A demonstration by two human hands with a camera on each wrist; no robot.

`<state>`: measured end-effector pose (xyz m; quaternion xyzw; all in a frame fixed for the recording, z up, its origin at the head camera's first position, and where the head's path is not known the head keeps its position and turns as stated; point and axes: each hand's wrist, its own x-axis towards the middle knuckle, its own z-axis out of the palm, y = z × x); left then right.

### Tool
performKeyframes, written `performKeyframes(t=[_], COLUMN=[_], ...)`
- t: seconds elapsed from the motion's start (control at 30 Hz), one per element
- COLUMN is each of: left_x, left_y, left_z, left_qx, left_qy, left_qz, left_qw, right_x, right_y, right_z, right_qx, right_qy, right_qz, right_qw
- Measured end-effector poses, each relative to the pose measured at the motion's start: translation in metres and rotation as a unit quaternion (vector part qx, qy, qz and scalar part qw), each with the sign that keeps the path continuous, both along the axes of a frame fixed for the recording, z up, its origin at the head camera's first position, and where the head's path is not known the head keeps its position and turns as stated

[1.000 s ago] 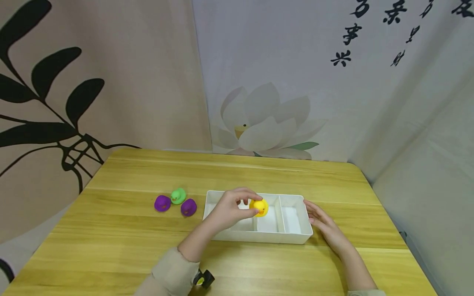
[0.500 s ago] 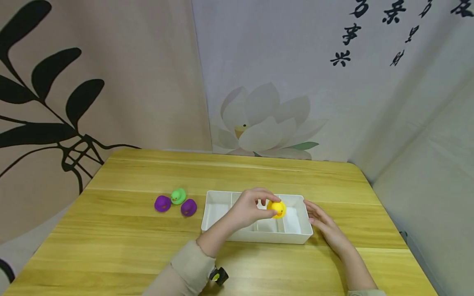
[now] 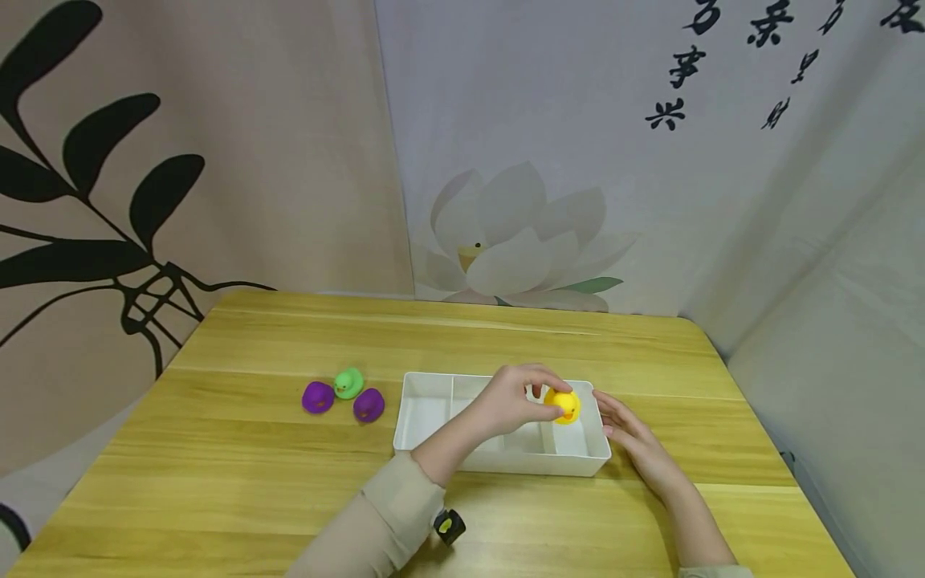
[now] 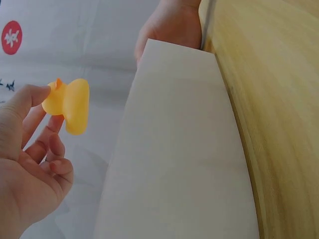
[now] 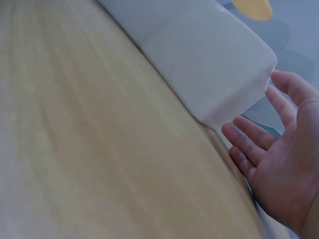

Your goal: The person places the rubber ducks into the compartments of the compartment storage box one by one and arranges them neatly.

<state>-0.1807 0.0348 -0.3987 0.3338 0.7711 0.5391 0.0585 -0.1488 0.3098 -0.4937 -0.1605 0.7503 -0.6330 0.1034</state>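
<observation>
Pinching smooth yellow duck (image 3: 567,407) between thumb and fingertips, left hand (image 3: 515,401) hovers above three-o'clock compartment (image 3: 574,440) of rectangular white box (image 3: 520,464); right hand (image 3: 637,446), fingers loosely extended, touches that end.

the head view looks forward and down; close wrist views share the box (image 4: 172,144)

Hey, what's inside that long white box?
Inside the white box I see dividers and white floor. The left hand pinches a yellow duck above the right-end compartment. That hand and its arm cover parts of the middle compartments, so I can't tell what's there.
</observation>
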Motion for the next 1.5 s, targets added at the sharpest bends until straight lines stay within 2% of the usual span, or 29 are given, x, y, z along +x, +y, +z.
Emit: performKeyframes(t=[0.4,0.73,1.13,1.5], left_x=[-0.018,-0.027,-0.031,-0.032], left_y=[0.013,0.019,0.027,0.034], left_z=[-0.012,-0.024,-0.034,-0.035], left_qx=[-0.014,-0.028,-0.067,-0.110], left_qy=[-0.029,-0.066,-0.086,-0.093], left_qz=[-0.030,-0.035,-0.030,-0.027], left_qw=[0.9990,0.9969,0.9936,0.9892], right_x=[-0.001,-0.002,-0.001,0.000], right_y=[-0.001,0.000,0.000,0.000], right_z=[0.001,0.000,0.000,-0.001], right_qx=[-0.005,-0.001,0.004,0.017], right_qy=[0.006,0.002,-0.004,-0.004], right_qz=[0.005,-0.002,-0.003,-0.011], right_qw=[1.000,1.000,1.000,1.000])
